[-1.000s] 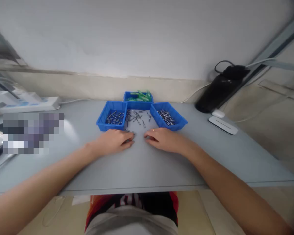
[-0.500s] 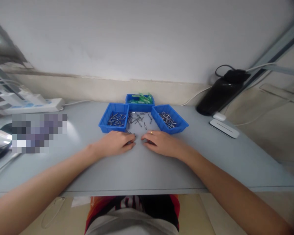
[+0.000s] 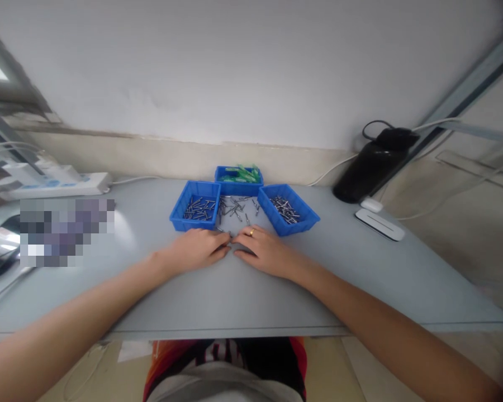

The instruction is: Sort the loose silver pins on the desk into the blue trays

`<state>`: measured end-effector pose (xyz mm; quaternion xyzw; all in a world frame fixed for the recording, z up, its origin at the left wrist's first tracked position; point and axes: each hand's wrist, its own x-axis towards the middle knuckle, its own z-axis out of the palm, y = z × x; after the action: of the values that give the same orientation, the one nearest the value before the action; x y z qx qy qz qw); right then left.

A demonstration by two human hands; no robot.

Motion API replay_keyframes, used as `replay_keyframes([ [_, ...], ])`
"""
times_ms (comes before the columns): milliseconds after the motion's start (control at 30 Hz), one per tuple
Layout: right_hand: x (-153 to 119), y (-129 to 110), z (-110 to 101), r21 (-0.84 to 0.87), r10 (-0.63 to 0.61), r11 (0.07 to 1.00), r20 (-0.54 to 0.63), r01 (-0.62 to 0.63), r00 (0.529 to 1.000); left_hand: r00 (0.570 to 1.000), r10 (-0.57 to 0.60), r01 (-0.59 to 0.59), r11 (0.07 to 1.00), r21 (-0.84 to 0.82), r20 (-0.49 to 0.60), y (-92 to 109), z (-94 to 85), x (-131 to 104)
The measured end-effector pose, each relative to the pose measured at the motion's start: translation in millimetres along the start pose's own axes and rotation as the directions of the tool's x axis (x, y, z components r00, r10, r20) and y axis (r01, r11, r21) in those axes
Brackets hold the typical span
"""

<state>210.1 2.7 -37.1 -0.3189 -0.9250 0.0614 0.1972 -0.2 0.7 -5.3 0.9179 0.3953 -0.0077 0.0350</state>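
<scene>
Over the desk's middle, my left hand [image 3: 202, 247] is palm down with its fingers curled closed at a tiny dark item I cannot make out. My right hand [image 3: 265, 251], wearing a ring, has its fingertips almost against those of the left. A gap shows between its thumb and forefinger. Just beyond the fingertips lie loose slim metal pins [image 3: 236, 207], several of them scattered. The left blue bin [image 3: 195, 224] and the right blue bin [image 3: 295, 226] both hold metal pins. Behind them, a smaller blue bin [image 3: 240, 187] contains green translucent plastic pieces [image 3: 243, 175].
A black bottle [image 3: 371, 167] stands at the back right, near a white flat device [image 3: 379, 224]. On the left are a white power strip [image 3: 84, 183] with plugs and a blurred-out object [image 3: 67, 231]. A wall [image 3: 251, 84] closes off the desk's back.
My right hand has moved left, bringing its fingertips up to my left hand's. The left hand keeps nearly the same place and curl. The view has shifted slightly.
</scene>
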Motion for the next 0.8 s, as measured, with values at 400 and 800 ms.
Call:
replay_keyframes([
  [400, 8.8, -0.9, 9.0, -0.048, -0.055, 0.997, -0.056, 0.052, 0.997, 0.996, -0.087, 0.087, 0.996, 0.0, 0.008, 3.9, -1.3, -0.4],
  [800, 8.9, -2.9, 8.0, -0.119, 0.097, 0.988, -0.045, -0.102, 0.994, 0.997, -0.076, 0.077, 0.995, -0.062, 0.009, -0.1, 0.6, -0.8],
])
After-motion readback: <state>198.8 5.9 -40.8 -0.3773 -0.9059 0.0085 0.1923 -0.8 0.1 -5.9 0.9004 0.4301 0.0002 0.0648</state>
